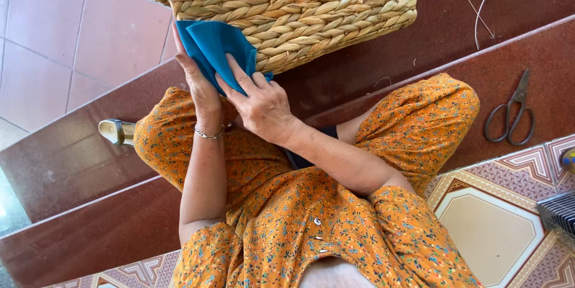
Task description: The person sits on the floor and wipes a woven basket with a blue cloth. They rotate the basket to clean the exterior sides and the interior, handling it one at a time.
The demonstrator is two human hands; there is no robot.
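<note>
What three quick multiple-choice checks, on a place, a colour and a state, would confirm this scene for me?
1. Where do the scissors lie?
A. in the basket
B. on the red step, right of the knee
C. in the lap

2. What colour is the cloth?
A. blue
B. white
C. green

3. How are the hands?
A. both empty
B. one holds scissors
C. both on the cloth

Key:
1 B, they rest apart on the step.
2 A, it is plainly blue against the basket.
3 C, the left hand and right hand both have fingers on it.
</note>
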